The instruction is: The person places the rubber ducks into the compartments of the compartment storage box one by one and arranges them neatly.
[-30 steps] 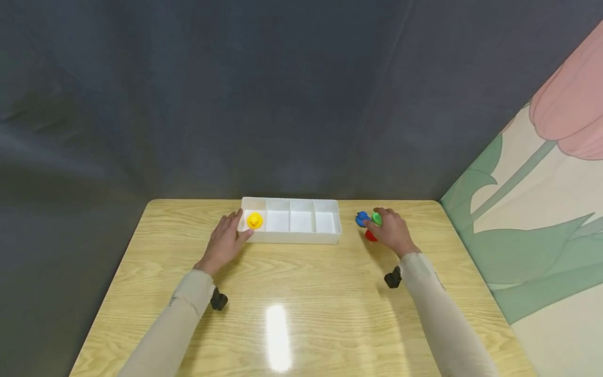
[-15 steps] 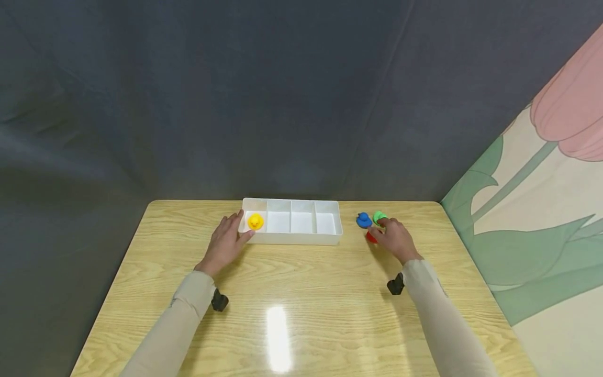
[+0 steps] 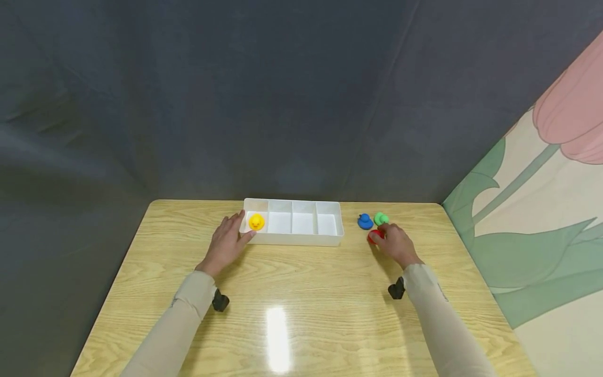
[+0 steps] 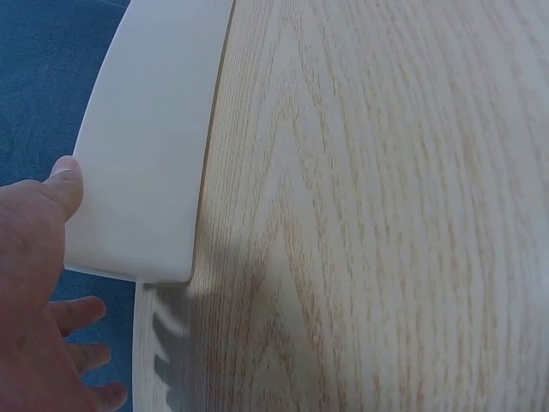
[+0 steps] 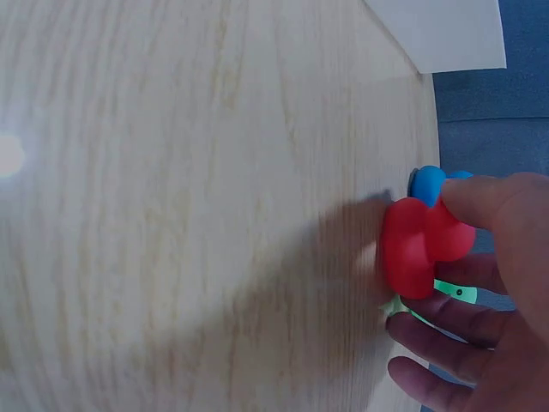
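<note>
In the head view a white four-section tray (image 3: 294, 239) lies near the table's back edge, with a yellow rubber duck (image 3: 256, 222) in its leftmost section. My left hand (image 3: 224, 244) rests at the tray's left end, thumb on the front rim, the other fingers spread along the short side. To the right of the tray, my right hand (image 3: 397, 245) pinches a red rubber duck (image 5: 410, 249) between thumb and fingers. Just behind it stand a blue rubber duck (image 3: 365, 221) and a green rubber duck (image 3: 381, 218); both are partly hidden by the red duck and hand in the right wrist view.
The wooden table (image 3: 301, 293) ends at a dark curtain (image 3: 292, 104) right behind the tray. A wall with a painted flower (image 3: 542, 225) borders the right side. Each sleeve carries a small black wrist camera (image 3: 220, 300).
My right hand has drawn back slightly from the green duck toward me and now has its fingers round the red duck. The left hand stays at the tray.
</note>
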### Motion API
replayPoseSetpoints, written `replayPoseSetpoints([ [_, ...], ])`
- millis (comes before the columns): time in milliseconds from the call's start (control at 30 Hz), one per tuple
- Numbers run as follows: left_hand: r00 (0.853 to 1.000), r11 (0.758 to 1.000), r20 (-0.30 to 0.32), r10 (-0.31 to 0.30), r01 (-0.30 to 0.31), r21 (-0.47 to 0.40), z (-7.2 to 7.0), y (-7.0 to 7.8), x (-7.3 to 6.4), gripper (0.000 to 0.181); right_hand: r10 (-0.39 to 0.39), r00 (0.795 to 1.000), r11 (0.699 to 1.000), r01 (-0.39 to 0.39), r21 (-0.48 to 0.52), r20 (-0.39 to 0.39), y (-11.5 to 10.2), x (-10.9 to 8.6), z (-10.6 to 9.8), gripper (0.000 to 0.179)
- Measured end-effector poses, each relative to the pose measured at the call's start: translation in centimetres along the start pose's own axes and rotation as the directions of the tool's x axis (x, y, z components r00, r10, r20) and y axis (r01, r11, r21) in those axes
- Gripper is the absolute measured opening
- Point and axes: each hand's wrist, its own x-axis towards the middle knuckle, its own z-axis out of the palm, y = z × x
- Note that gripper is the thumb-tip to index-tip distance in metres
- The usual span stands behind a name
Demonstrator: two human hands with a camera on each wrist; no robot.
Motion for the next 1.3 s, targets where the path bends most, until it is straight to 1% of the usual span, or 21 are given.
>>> replayPoseSetpoints([
  [233, 1.000, 1.000, -0.009, 0.011, -0.011, 0.006, 0.0, -0.1, 0.0, 0.081, 0.011, 1.000, 1.000, -0.011, -0.003, 0.008, 0.1, 0.1, 0.2, 0.054],
  [500, 1.000, 1.000, -0.006, 0.011, -0.011, -0.013, 0.1, -0.1, 0.0, 0.081, 0.022, 1.000, 1.000, -0.022, -0.006, 0.009, 0.1, 0.1, 0.0, 0.054],
  [667, 1.000, 1.000, -0.006, 0.010, -0.010, -0.010, 0.0, -0.1, 0.0, 0.082, 0.029, 1.000, 1.000, -0.029, 0.002, -0.003, 0.2, 0.1, -0.5, 0.054],
  [900, 1.000, 1.000, 0.002, -0.002, 0.002, -0.009, 0.0, -0.2, 0.0, 0.083, 0.027, 0.999, 0.999, -0.026, 0.036, -0.022, 0.4, 0.2, -1.3, 0.040],
  [967, 1.000, 1.000, 0.001, 0.003, -0.003, -0.005, 0.0, -0.2, 0.1, 0.082, 0.025, 0.999, 0.999, -0.024, 0.041, -0.026, 0.5, 0.3, -1.5, 0.039],
  [1100, 1.000, 1.000, 0.001, 0.010, -0.010, -0.003, 0.1, -0.3, 0.2, 0.082, 0.014, 0.999, 0.999, -0.012, 0.035, -0.043, 0.3, 0.4, -2.0, 0.040],
  [1300, 1.000, 1.000, -0.002, 0.018, -0.018, 0.005, 0.0, -0.2, 0.1, 0.081, -0.019, 0.997, 1.000, 0.021, 0.020, -0.068, -0.5, 0.9, -2.8, 0.038],
])
